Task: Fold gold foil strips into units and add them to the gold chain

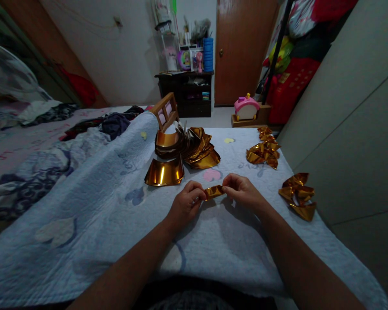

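and here we are, my left hand [189, 200] pinching the near-left end of a small folded gold foil piece [214, 192], thumb against fingers, and my right hand [242, 191] nipping the other end. the piece sits right at the dial's centre, stretched between my two grips, just over the pale blue cloth [226, 241]. up at eleven o'clock, a fanned pile of flat foil sheets [203, 150], curved edges overlapping, and closer in at ten, a smooth curved sheet [164, 173] with its lower edge towards me. a strip of cloth runs between that edge and my left knuckles. swing to one o'clock: a crumpled foil cluster [263, 153] near the cloth's far right corner. at three, a folded foil stack [298, 196] hugs the right edge, a band of cloth between it and my right forearm. at twelve, a stretch of cloth reaches to the far edge, a yellow heart print [229, 140] on it
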The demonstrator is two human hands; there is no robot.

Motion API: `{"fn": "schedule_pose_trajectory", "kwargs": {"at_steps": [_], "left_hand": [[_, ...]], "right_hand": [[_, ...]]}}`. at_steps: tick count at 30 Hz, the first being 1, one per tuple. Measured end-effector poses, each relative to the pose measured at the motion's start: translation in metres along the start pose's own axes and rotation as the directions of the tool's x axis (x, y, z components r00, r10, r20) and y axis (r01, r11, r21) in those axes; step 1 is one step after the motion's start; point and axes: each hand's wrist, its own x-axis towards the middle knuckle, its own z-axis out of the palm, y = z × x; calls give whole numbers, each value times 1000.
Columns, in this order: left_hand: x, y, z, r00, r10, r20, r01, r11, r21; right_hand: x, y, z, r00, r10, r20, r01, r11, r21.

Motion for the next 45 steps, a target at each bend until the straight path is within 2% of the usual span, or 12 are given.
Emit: {"fn": "schedule_pose_trajectory", "kwargs": {"at_steps": [8, 14, 17, 21, 28, 34, 36, 37, 39, 40, 42, 45], "left_hand": [[-2, -1, 3, 997, 3, -73, -3, 1000, 0], [-3, -2, 3, 997, -51, -51, 50, 999, -10], [-2, -3, 4, 998, -54, -30, 54, 999, -5], [-2, -6, 5, 996, -83, -22, 83, 997, -3], [-3, -7, 6, 993, -112, 23, 113, 994, -13], [-2, -5, 5, 994, -92, 51, 91, 995, 29], [-2, -5, 5, 994, -87, 62, 85, 996, 33], [-2, -5, 5, 994, -84, 62, 82, 996, 42], [-2, -6, 3, 997, -75, 30, 72, 993, 92], [-1, -7, 2, 997, -72, -8, 72, 988, 135], [0, -10, -1, 990, -74, -121, 101, 966, 236], [1, -19, -7, 947, -112, -303, 216, 916, 339]], "right_hand": [[2, 1, -7, 963, -41, -268, -21, 974, -226], [0, -6, -36, 838, -184, -513, -118, 858, -501], [-3, -9, -53, 727, -257, -637, -247, 767, -592], [-7, -10, -71, 617, -278, -736, -440, 654, -616], [-11, -13, -85, 513, -242, -823, -644, 526, -556], [-14, -10, -91, 440, -319, -839, -619, 569, -541], [-11, -10, -85, 436, -348, -830, -592, 583, -556], [-8, -9, -80, 460, -365, -809, -563, 585, -584], [-3, -7, -67, 550, -397, -734, -465, 585, -665], [-1, -6, -60, 619, -404, -674, -396, 581, -711], [3, -1, -46, 717, -399, -572, -278, 588, -759], [5, 6, -30, 844, -342, -413, -147, 593, -792]]}}
